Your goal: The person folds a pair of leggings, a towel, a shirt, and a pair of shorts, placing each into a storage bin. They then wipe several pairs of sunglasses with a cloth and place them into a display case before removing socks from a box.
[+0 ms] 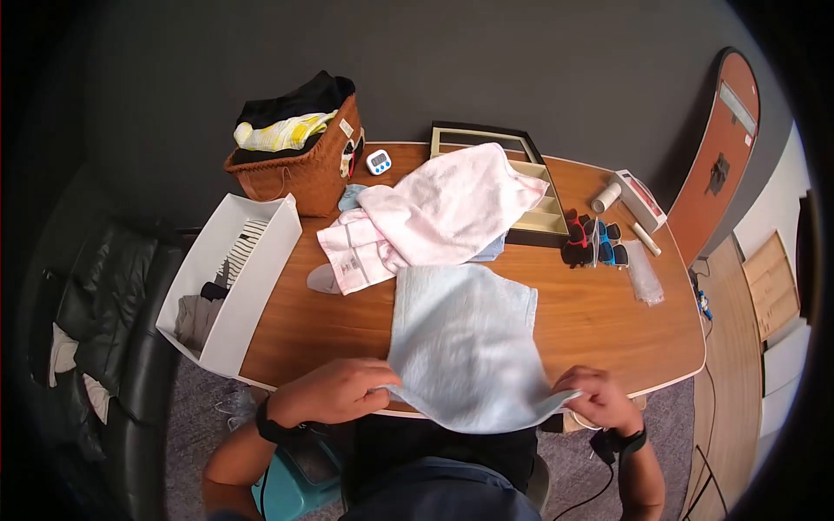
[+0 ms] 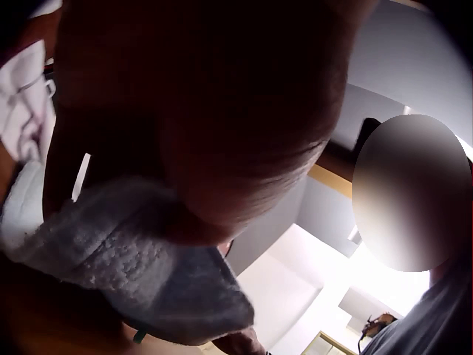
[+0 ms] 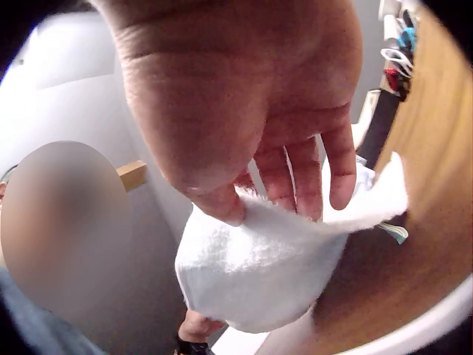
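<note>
A light blue towel [image 1: 465, 339] spreads over the front of the table, its near edge lifted and sagging between both hands. My left hand [image 1: 343, 391] pinches its near left corner. At the near right corner my right hand [image 1: 599, 398] pinches the cloth between thumb and fingers; the right wrist view shows the towel [image 3: 259, 259] hanging from that grip. In the left wrist view the towel [image 2: 140, 259] droops below the dark, shadowed hand [image 2: 222, 133]. Just beyond it lies a crumpled pale pink towel [image 1: 452, 204], partly over a compartment box [image 1: 543, 213].
A white bin [image 1: 261, 304] with folded clothes stands at the left. Behind it is a brown basket [image 1: 339, 174] piled with clothes, beside a small timer [image 1: 379, 162]. Sunglasses [image 1: 578, 239], a plastic sleeve [image 1: 643, 273] and a white roll [image 1: 605, 198] lie at the right.
</note>
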`<action>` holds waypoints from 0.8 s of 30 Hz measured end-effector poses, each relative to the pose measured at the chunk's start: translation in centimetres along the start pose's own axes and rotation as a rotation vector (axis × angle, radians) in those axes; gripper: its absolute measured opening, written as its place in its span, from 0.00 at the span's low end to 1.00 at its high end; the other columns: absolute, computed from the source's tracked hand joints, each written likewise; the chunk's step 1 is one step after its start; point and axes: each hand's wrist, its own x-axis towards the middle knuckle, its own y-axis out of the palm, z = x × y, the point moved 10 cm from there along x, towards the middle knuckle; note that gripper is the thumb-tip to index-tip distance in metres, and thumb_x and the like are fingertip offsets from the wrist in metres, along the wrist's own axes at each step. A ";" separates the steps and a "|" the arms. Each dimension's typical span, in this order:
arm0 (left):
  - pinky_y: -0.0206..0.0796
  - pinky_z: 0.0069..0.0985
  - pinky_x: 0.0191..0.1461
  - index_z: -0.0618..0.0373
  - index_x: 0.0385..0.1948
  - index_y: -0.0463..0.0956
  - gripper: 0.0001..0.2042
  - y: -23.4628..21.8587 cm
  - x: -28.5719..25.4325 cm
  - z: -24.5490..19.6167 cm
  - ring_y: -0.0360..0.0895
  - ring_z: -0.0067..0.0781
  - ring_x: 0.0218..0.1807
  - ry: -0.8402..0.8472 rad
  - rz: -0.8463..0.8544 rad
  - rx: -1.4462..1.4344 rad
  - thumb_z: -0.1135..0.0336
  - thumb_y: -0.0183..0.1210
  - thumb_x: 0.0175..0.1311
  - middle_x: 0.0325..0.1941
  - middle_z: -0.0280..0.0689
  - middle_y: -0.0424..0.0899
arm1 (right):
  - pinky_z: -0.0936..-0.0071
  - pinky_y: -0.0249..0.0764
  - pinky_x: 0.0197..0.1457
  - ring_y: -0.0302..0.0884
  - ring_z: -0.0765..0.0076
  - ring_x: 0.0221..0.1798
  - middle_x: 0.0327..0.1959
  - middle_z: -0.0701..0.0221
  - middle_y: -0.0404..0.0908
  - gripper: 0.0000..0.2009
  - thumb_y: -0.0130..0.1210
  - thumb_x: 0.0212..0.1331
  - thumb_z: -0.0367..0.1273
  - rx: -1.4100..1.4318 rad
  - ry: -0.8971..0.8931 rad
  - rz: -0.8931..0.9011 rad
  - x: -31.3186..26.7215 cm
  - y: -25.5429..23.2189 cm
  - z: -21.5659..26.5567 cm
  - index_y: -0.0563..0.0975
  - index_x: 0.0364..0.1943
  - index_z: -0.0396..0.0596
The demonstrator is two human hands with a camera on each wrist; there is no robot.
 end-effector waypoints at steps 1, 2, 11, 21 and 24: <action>0.71 0.33 0.46 0.65 0.42 0.78 0.11 1.3 0.0 1.6 0.79 0.47 0.40 -0.078 0.078 -0.016 0.73 0.53 0.59 0.39 0.46 0.81 | 0.68 0.74 0.45 0.79 0.56 0.41 0.36 0.58 0.80 0.07 0.56 0.58 0.27 0.040 0.045 0.030 -0.3 1.2 -1.9 0.79 0.39 0.38; 0.71 0.33 0.46 0.65 0.42 0.78 0.11 1.7 0.2 2.9 0.79 0.47 0.40 -0.080 0.083 -0.018 0.73 0.53 0.59 0.39 0.46 0.81 | 0.68 0.74 0.45 0.79 0.56 0.41 0.36 0.58 0.80 0.07 0.56 0.58 0.27 0.044 0.049 0.030 -0.3 1.5 -3.0 0.79 0.39 0.38; 0.70 0.30 0.43 0.63 0.45 0.78 0.13 -4.3 6.5 10.4 0.81 0.35 0.38 -0.096 -0.269 -0.110 0.63 0.57 0.66 0.36 0.45 0.84 | 0.77 0.67 0.31 0.63 0.81 0.26 0.22 0.78 0.71 0.12 0.52 0.69 0.37 0.294 0.247 -0.364 7.9 -2.6 -10.1 0.78 0.42 0.41; 0.72 0.26 0.41 0.64 0.57 0.66 0.26 -1.3 2.2 15.3 0.79 0.28 0.35 -0.362 -0.424 -0.089 0.64 0.66 0.60 0.34 0.40 0.83 | 0.63 0.77 0.42 0.83 0.54 0.37 0.34 0.58 0.83 0.23 0.61 0.59 0.39 -0.324 0.476 -0.290 5.4 -2.2 -11.2 0.71 0.54 0.42; 0.71 0.23 0.39 0.63 0.56 0.68 0.25 0.1 0.8 14.0 0.76 0.22 0.33 -0.382 -0.415 -0.185 0.66 0.67 0.59 0.32 0.37 0.82 | 0.63 0.76 0.42 0.81 0.56 0.36 0.33 0.60 0.82 0.24 0.63 0.57 0.39 -0.285 0.457 -0.283 4.3 -1.0 -10.3 0.71 0.56 0.44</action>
